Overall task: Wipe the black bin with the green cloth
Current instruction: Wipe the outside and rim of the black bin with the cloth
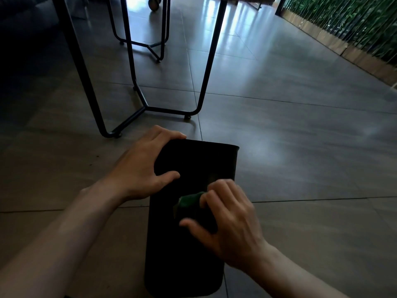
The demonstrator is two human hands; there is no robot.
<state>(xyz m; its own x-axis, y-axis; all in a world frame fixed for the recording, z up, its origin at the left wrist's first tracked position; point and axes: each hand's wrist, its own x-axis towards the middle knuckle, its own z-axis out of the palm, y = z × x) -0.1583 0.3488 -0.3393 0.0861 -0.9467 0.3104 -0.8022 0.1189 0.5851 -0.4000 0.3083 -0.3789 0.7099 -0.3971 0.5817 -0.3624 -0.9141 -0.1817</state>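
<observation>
Here the fingers (217,190) of the right hand (232,224) curl closed around the bunched green cloth (189,203), pressing it against the upper side of the black bin (184,250). The left hand (141,166) lies spread open on the bin's left edge, its fingertips reaching the far rim and its thumb flat on the side. The bin lies on its side on the grey tiled floor (300,168), mouth pointing away from the person. Just beyond the bin's mouth stand the black metal legs (206,67) of a piece of furniture.
</observation>
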